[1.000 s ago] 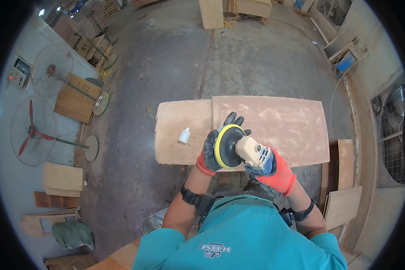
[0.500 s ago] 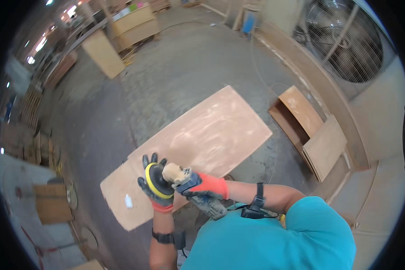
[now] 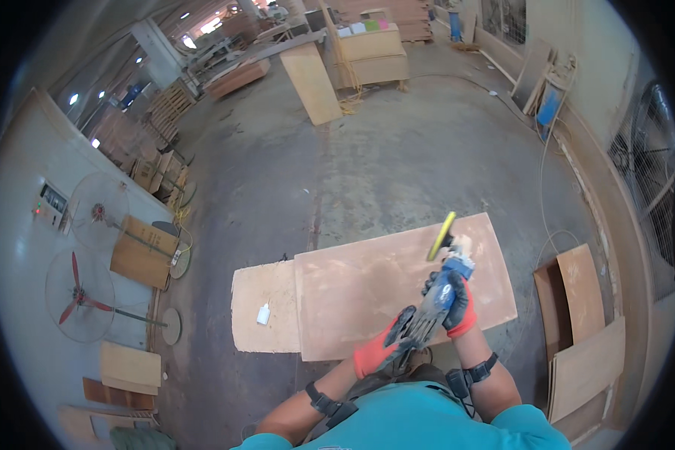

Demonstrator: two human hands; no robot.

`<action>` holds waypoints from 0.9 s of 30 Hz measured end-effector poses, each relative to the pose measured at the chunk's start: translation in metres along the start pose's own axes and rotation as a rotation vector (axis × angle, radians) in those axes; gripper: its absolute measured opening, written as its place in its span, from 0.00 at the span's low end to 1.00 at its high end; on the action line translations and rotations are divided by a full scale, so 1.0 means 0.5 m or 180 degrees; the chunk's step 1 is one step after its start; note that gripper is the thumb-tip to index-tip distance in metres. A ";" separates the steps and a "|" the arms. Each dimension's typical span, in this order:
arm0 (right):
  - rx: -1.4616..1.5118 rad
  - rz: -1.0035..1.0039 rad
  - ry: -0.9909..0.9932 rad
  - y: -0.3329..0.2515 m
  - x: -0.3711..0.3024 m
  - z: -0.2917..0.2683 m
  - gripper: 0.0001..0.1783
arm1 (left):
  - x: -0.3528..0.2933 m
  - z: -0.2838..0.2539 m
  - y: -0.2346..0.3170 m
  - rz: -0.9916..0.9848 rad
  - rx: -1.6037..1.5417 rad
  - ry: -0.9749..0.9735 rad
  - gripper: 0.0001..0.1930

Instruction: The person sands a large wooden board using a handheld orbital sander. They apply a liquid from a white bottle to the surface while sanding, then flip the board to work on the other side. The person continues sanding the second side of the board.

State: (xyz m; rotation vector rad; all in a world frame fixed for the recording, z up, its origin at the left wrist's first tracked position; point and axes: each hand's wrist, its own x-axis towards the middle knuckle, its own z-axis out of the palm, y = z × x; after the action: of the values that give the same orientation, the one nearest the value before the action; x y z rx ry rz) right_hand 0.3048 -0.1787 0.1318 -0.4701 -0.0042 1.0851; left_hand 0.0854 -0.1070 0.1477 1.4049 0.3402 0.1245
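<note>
An angle sander [image 3: 436, 301] with a blue and grey body points up and away from me, over the right half of a wooden panel [image 3: 345, 300]. Its round pad [image 3: 442, 235], seen edge-on with a yellow rim, stands tilted above the panel. Around the blue body my right hand [image 3: 460, 305] is closed, in a red and dark-grey glove. My left hand [image 3: 388, 345], gloved alike, grips the tool's rear end; its fingertips are partly hidden there. Left of the panel, a small white bottle [image 3: 263, 315] lies on a paler board [image 3: 247, 330].
To the right, an open wooden box [image 3: 577, 285] leans beside flat boards [image 3: 589, 371]. Pedestal fans [image 3: 80, 296] and a cardboard box [image 3: 144, 251] stand along the left wall. A hose [image 3: 541, 172] runs over the floor at right. Farther off is a wooden bench [image 3: 371, 56].
The sander has swung right and away from me, its pad now edge-on. My left hand has left the pad for the tool's rear end. The view has turned toward the left.
</note>
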 end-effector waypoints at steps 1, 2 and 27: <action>0.0088 -0.0015 0.0054 -0.013 0.020 -0.017 0.24 | -0.004 0.005 0.014 -0.0110 -0.0090 0.0036 0.40; 0.0101 -0.0086 0.0079 -0.028 0.031 -0.015 0.24 | -0.008 0.002 0.012 -0.0289 -0.0081 0.0100 0.39; -0.4056 0.0468 0.0062 0.300 0.233 0.051 0.29 | -0.261 -0.179 -0.209 -0.0918 0.1003 0.1121 0.35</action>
State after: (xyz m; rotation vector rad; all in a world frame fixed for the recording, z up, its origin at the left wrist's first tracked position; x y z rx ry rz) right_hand 0.2269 -0.0136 0.0733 -1.6353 -0.6846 1.1218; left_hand -0.0772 -0.0771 0.0550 1.6274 0.8807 0.0828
